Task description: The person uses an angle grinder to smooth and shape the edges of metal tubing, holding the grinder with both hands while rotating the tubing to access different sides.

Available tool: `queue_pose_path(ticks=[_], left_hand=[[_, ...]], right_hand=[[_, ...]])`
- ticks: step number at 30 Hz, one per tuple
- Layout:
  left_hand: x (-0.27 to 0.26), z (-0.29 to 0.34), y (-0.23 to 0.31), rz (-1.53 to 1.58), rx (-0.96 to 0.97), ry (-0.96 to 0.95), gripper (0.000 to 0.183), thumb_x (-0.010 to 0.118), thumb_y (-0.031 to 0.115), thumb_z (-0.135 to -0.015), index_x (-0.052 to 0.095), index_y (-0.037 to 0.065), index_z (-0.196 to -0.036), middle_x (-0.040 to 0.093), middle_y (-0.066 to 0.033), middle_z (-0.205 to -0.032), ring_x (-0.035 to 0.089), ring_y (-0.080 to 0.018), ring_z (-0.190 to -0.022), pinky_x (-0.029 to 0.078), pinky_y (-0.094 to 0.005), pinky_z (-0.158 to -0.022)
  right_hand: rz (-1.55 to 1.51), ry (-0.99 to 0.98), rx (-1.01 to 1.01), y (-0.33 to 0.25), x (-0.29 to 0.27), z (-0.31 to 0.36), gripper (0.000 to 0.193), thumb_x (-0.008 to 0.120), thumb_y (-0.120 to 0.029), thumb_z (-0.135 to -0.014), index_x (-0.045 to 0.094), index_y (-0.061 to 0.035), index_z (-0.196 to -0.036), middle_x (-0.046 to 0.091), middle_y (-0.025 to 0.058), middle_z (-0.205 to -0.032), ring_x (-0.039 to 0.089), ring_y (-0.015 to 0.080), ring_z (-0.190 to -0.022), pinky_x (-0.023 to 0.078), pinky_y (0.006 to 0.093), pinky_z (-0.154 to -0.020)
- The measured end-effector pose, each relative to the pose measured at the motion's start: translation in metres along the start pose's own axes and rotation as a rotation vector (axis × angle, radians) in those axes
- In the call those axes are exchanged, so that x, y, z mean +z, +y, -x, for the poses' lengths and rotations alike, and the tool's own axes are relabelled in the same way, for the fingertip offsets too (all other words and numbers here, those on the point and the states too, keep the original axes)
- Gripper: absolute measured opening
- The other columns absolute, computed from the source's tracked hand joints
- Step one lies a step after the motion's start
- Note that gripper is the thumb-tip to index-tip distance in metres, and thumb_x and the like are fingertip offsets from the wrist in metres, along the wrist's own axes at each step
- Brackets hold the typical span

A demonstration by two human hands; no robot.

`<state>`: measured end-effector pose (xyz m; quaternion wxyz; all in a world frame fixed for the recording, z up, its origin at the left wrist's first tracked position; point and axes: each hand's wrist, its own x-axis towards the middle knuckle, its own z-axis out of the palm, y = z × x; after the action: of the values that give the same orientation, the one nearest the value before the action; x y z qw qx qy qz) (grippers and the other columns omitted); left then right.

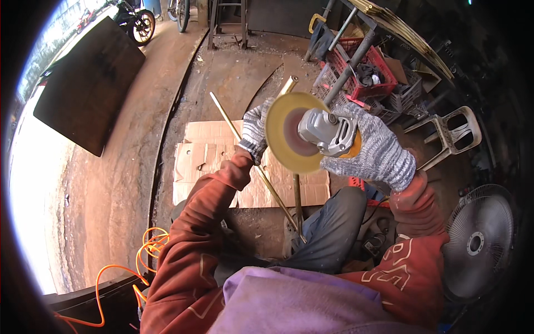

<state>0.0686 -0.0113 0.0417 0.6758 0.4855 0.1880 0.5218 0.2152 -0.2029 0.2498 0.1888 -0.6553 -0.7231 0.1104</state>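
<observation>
Angle-grinder work over a cardboard sheet (192,167), seen from the head. The gloved R hand (375,147) was wrapped round the angle grinder (325,133), which was held up in front of the body w/ its yellow disc (283,114) to the L. The gloved L hand (256,131) was curled nr. the brass-coloured tubes; as the disc hid part of it, its exact grasp couldn't be told. A thin tube (225,117) ran diagonally past the L wrist; a lower tube (296,192) slanted down nr. the bent knee (347,200). Contact btwn disc & metal wasn't visible, nor could spin be confirmed.

Technique (judged): the tube was best braced firmly, w/ L fingers well clear of the disc rim; light, even pressure suited thin metal, & a 2nd hand on the grinder would've steadied it.

Edges & room: the disc rim overlapped the L glove in view, true gap unclear. Open floor (119,183) lay to the L, beyond the cardboard; the R side was tighter, w/ plastic chair (473,131), red crate (384,86) & fan (478,222). The knee limited downward travel.
</observation>
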Motion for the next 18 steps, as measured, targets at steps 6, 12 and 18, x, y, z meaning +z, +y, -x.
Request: queue_pose_path(ticks=[6, 12, 18], left_hand=[[-0.009, -0.007, -0.004, -0.306, 0.111, 0.069, 0.054, 0.054, 0.042, -0.107, 0.068, 0.000, -0.075, 0.058, 0.0003, -0.060, 0.047, -0.0068, -0.059, 0.041, -0.0314, -0.051], [-0.014, -0.010, 0.001, -0.321, 0.000, 0.097, 0.060, 0.055, 0.046, -0.105, 0.064, 0.002, -0.066, 0.051, 0.0006, -0.054, 0.041, -0.0084, -0.055, 0.037, -0.0335, -0.049], [-0.017, -0.013, 0.003, -0.220, -0.094, 0.110, 0.057, 0.056, 0.045, -0.105, 0.068, 0.002, -0.070, 0.054, -0.0008, -0.055, 0.043, -0.0078, -0.055, 0.038, -0.0340, -0.049]], right_hand=[[-0.115, 0.028, -0.013, 0.002, 0.003, -0.005, 0.088, 0.095, -0.043, -0.064, 0.057, 0.0008, -0.130, 0.065, 0.0182, -0.120, 0.065, 0.0298, -0.114, 0.051, 0.0406, -0.101], [-0.201, -0.005, -0.044, 0.010, 0.012, -0.001, 0.086, 0.095, -0.041, -0.065, 0.057, 0.0007, -0.129, 0.065, 0.0176, -0.120, 0.065, 0.0278, -0.113, 0.051, 0.0399, -0.101], [-0.135, 0.023, -0.078, 0.012, 0.017, 0.005, 0.088, 0.094, -0.045, -0.065, 0.055, 0.0002, -0.131, 0.064, 0.0171, -0.119, 0.065, 0.0302, -0.112, 0.051, 0.0415, -0.100]])
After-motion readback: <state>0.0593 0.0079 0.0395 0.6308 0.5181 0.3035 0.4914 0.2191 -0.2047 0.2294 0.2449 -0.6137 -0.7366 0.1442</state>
